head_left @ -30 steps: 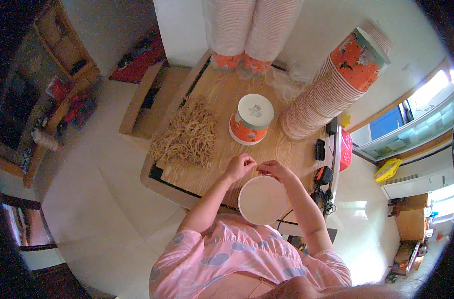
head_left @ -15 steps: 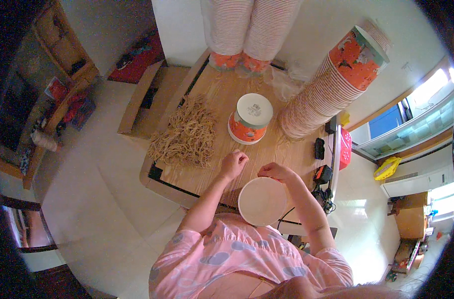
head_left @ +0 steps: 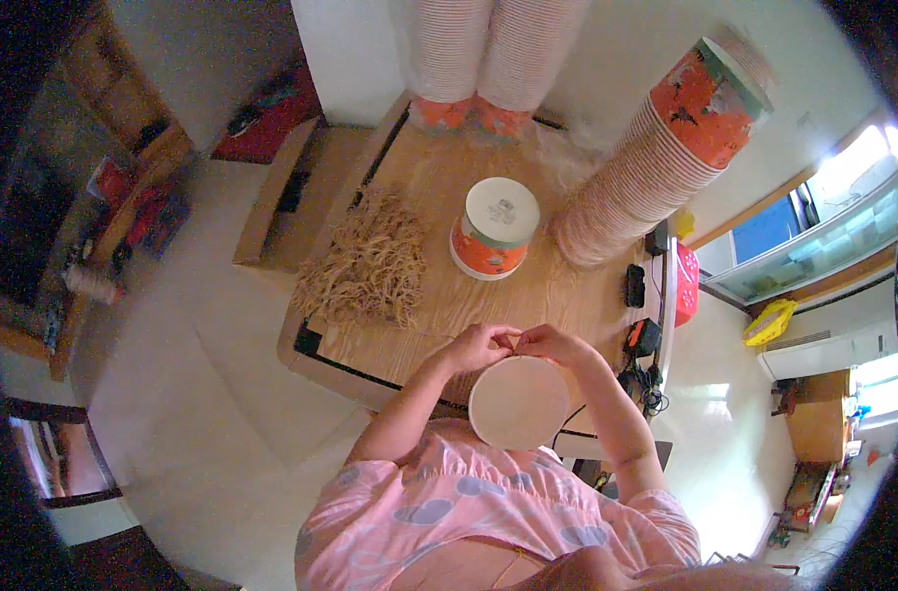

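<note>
The worktop (head_left: 431,163) has a wood-grain surface. The floor (head_left: 202,433) is pale and glossy. White wall (head_left: 345,69) behind; bright window (head_left: 853,167) at right.

At nr. edge of counter (head_left: 439,182), before torso (head_left: 488,492), open tub (head_left: 519,404) is being met at far rim by hands, L hand (head_left: 476,349) and R hand (head_left: 557,345). Mid-counter, upturned tub (head_left: 495,232) is being flanked by strand heap (head_left: 365,266) (L) and tub stack (head_left: 646,177) (R). Two more stacks (head_left: 454,59) are being borne at far end. Box (head_left: 269,205) is being seen just L of counter, adapter (head_left: 643,338) nr. R edge.
</note>
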Tool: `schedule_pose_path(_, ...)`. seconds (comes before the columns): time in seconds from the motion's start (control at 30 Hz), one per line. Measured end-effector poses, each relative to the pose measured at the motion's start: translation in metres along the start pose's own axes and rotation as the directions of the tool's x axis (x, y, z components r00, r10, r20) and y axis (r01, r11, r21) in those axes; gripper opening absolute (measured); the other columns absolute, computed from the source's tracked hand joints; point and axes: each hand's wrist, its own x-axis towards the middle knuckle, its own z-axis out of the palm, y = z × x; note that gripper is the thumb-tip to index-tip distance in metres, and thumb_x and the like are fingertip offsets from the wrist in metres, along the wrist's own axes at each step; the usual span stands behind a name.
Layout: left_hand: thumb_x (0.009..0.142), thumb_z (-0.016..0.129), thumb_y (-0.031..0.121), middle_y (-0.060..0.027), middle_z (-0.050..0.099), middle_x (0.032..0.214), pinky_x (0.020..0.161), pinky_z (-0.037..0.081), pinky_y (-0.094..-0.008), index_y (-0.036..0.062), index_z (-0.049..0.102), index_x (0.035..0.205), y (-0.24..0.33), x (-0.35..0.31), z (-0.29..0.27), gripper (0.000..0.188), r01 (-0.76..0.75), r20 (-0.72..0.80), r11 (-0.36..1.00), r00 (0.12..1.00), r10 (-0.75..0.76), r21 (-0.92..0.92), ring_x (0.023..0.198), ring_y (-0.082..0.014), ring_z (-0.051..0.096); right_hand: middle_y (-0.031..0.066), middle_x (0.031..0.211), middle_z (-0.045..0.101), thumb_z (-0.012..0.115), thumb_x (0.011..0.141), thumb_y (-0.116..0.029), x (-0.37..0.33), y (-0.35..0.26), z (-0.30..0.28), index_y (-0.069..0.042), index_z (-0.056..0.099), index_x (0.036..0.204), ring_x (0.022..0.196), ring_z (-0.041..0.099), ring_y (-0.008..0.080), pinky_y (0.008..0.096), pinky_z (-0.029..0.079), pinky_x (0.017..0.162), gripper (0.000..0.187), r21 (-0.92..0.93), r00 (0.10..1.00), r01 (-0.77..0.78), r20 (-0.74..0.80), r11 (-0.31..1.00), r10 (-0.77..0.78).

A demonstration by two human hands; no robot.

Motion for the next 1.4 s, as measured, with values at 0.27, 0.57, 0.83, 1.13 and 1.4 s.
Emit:
schedule_pose_path(0.27, 0.075, 0.066, 0.014, -0.0052, 0.065, 0.081, 0.075, 0.046, -0.0277, 0.0031, 0.063, 0.088, 0.047, -0.027, -0.009, 0.018, -0.043, -0.077, 0.998, 0.996, 0.04, -0.039, 0.078, -0.013, 0.059, 0.0015, 0.069, 0.061, 0.063, 0.076, -0.02, -0.054, -0.053, 0.026, -0.006, 0.065, 0.078, 0.063, 0.054, 0.0102, 0.0268, 0.045, 0.058, 0.015, -0.283, 0.97, 0.098, -0.188, 0.954, -0.155)
schedule_pose_path(0.57, 0.077, 0.061, 0.008, -0.0063, 0.062, 0.071, 0.062, 0.047, -0.0251, 0.0005, 0.06, 0.081, 0.02, -0.014, 0.005, 0.009, -0.047, -0.232, 0.999, 0.971, 0.047, 0.004, 0.067, -0.01, 0.058, 0.0023, 0.074, 0.06, 0.066, 0.07, -0.015, -0.028, -0.027, 0.012, -0.006, 0.061, 0.08, 0.066, 0.054, 0.0122, 0.0274, 0.045, 0.06, 0.014, -0.21, 0.941, 0.211, -0.221, 0.955, -0.257)
schedule_pose_path(0.83, 0.076, 0.061, 0.009, -0.005, 0.061, 0.065, 0.056, 0.046, -0.0259, 0.001, 0.059, 0.079, -0.023, -0.007, 0.01, 0.008, -0.064, -0.253, 0.997, 0.965, 0.075, 0.052, 0.061, -0.0106, 0.057, 0.0094, 0.085, 0.057, 0.065, 0.07, -0.012, -0.05, -0.04, 0.03, -0.007, 0.055, 0.092, 0.084, 0.055, 0.025, 0.0346, 0.046, 0.072, 0.025, -0.661, 0.805, 0.337, -0.166, 0.67, -0.569)
schedule_pose_path(1.13, 0.076, 0.061, 0.01, -0.0049, 0.062, 0.069, 0.059, 0.047, -0.0259, 0.0017, 0.06, 0.078, -0.028, 0.004, 0.012, 0.009, -0.029, -0.225, 0.999, 0.974, 0.022, -0.028, 0.065, -0.0103, 0.059, 0.0095, 0.078, 0.057, 0.06, 0.073, -0.012, -0.041, -0.029, 0.037, -0.005, 0.057, 0.083, 0.076, 0.056, 0.025, 0.0357, 0.045, 0.069, 0.013, -0.821, 0.76, 0.26, -0.151, 0.509, -0.632)
schedule_pose_path(1.4, 0.076, 0.062, 0.011, -0.0061, 0.063, 0.07, 0.06, 0.047, -0.026, 0.0009, 0.061, 0.079, -0.039, 0.012, 0.015, 0.01, -0.013, -0.153, 0.997, 0.988, 0.001, -0.078, 0.066, -0.0109, 0.059, 0.0097, 0.077, 0.056, 0.061, 0.073, -0.011, -0.037, -0.029, 0.036, -0.004, 0.055, 0.081, 0.074, 0.056, 0.0253, 0.0352, 0.045, 0.067, 0.013, -0.814, 0.761, 0.297, -0.113, 0.499, -0.638)
